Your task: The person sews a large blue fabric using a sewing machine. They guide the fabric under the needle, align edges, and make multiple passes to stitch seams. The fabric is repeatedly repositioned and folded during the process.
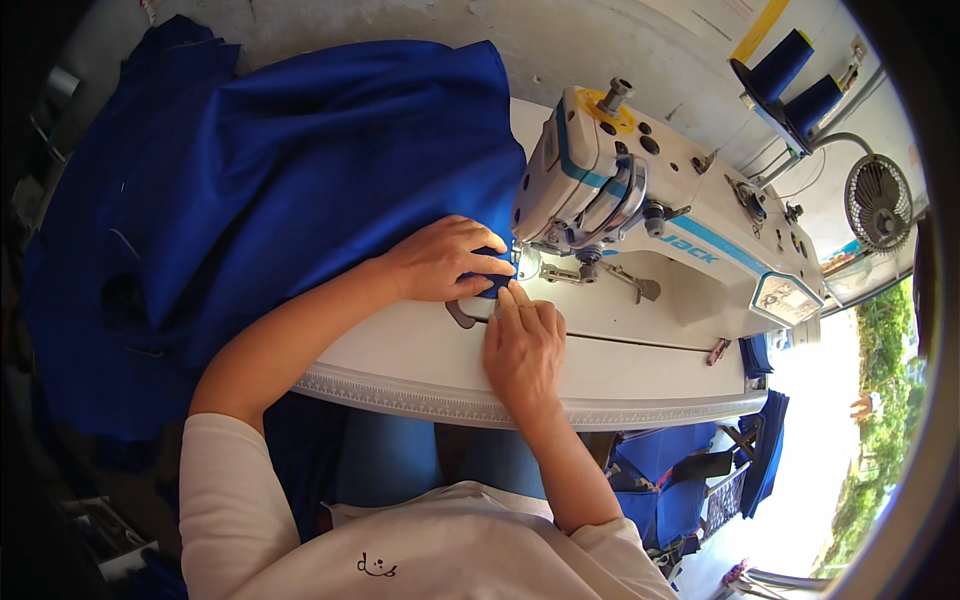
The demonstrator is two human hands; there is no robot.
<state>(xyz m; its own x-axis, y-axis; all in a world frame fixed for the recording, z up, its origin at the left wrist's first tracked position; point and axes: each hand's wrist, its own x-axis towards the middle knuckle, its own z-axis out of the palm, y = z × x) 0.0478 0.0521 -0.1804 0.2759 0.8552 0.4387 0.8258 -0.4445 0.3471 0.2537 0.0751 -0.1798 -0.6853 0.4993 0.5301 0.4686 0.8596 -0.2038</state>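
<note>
Two-handed, touching blue cloth on the tabletop, left of the sewing machine — with left hand on top, fingers apart; with right hand at the near corner, fingers together — clamped or not, impossible to tell.

The bare left hand hides some smooth royal-blue cloth; the lower edge crops the cream short-sleeved shirt; on the white sewing machine, the needle is indistinct.
</note>
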